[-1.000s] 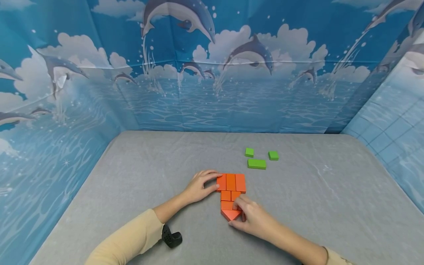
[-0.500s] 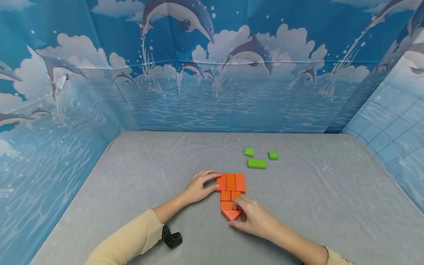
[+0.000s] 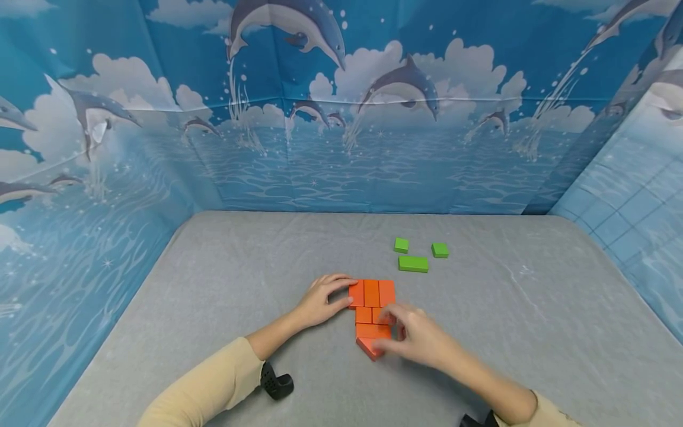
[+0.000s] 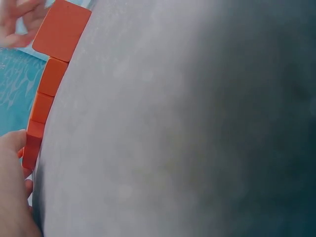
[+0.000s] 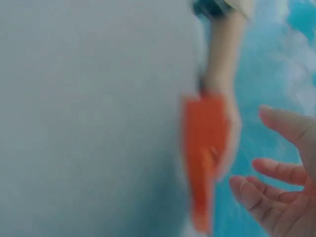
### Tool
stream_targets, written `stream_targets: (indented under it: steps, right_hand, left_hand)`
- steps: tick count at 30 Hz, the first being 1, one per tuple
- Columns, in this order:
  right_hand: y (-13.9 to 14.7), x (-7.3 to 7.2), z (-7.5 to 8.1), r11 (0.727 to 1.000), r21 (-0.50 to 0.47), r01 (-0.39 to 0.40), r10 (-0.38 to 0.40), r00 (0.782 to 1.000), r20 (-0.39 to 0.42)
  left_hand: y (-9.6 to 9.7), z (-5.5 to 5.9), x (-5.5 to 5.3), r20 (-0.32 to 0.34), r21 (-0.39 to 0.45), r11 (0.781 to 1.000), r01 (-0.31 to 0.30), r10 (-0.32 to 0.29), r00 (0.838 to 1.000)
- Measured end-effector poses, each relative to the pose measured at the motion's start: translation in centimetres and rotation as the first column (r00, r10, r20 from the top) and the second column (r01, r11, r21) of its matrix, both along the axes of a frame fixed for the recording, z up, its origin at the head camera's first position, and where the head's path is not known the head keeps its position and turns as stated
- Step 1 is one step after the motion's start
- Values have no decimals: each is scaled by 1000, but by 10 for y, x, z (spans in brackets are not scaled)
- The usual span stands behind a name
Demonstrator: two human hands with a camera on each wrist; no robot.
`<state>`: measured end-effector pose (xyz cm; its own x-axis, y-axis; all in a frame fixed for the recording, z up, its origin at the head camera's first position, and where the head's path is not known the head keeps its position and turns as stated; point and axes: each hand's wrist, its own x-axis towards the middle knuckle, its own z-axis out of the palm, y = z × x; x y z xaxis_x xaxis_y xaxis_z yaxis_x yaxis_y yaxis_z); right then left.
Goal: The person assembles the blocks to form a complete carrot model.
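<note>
On the grey worktop (image 3: 256, 255), the orange blocks (image 3: 371, 293) lie between the two hands, three side by side at the far end, two small ones below, then an oblong and a triangular block (image 3: 367, 347) pointing towards the person; beyond them and to the right sit two small green blocks (image 3: 401, 245) and a longer green block (image 3: 413, 264); a blue backdrop (image 3: 331, 160) printed with dolphins and clouds rises behind; black wrist fittings (image 3: 277, 382) show by both cuffs; the left hand (image 3: 322, 302) rests thumb and fingers, spread apart, against the far-left block; the right hand (image 3: 418, 335), slightly blurred, has its fingers loosely bent and parted, hiding part of the triangle and of one small square from the head camera; the right wrist view, smeared by blur, shows these fingers holding nothing, a gap between them and the orange; the left wrist view reveals the blocks' left side faces, which meet in a row.
</note>
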<state>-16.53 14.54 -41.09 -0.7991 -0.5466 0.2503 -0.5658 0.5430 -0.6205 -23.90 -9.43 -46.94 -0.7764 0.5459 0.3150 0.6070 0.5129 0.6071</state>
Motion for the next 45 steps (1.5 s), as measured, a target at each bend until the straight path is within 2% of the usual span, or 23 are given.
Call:
stream_targets:
  steps: [4,8,11,15,22,26,30,32,37,41,45]
  right_hand:
    - [23,-36,14,993,-42,115,-118,989,-87]
    - [50,-75,7,982,-60,179,-187,969,-160]
    - [65,-96,-3,982,-22,187,-188,974,-125]
    - [78,-112,-14,984,37,174,-172,984,-47]
    - [88,-121,-27,983,68,170,-170,985,-8]
    - [89,-122,-31,981,67,184,-186,983,12]
    - [89,-122,-33,979,56,196,-198,980,31]
    - [89,-121,-33,979,53,198,-199,979,32]
    - [89,-121,-34,978,48,202,-203,979,23]
    - [88,-121,-33,978,50,201,-202,979,26]
    - [81,-118,-27,978,51,200,-202,979,36]
  left_hand:
    - [0,0,-1,5,7,1000,5,-5,1000]
    - [-1,0,0,5,6,1000,5,-5,1000]
    - [0,0,0,-3,8,1000,6,-6,1000]
    - [0,-1,-1,-16,18,1000,10,-10,1000]
    - [1,-1,0,-10,45,999,16,-15,1000]
    - [1,-3,0,-69,61,998,19,-14,997]
    - [3,-1,3,-149,8,1000,-4,5,989]
    - [4,1,6,-167,-29,999,-16,11,986]
    - [7,7,17,-150,-96,995,-19,5,989]
    - [8,6,26,-145,-120,993,-14,-4,989]
    - [9,3,29,-153,-124,992,-18,-1,988]
